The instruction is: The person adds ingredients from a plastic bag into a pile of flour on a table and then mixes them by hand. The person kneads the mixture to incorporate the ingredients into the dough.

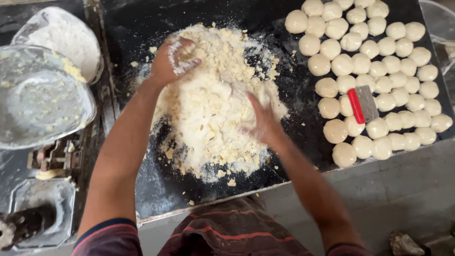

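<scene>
A big heap of crumbly, pale yellow dough [213, 109] lies on a black worktop [142, 28]. My left hand [171, 59], dusted with flour, presses on the heap's upper left side with fingers curled into the crumbs. At the heap's right side my right hand [262, 121] is blurred and pushes into the dough. Neither hand lifts anything clear of the heap.
Many round dough balls [379, 61] fill the worktop's right part, with a red-handled metal scraper [362, 105] lying on them. At the left stand a metal bowl [38, 99] smeared with dough and a bag of flour [61, 35]. The worktop's front edge runs near my torso.
</scene>
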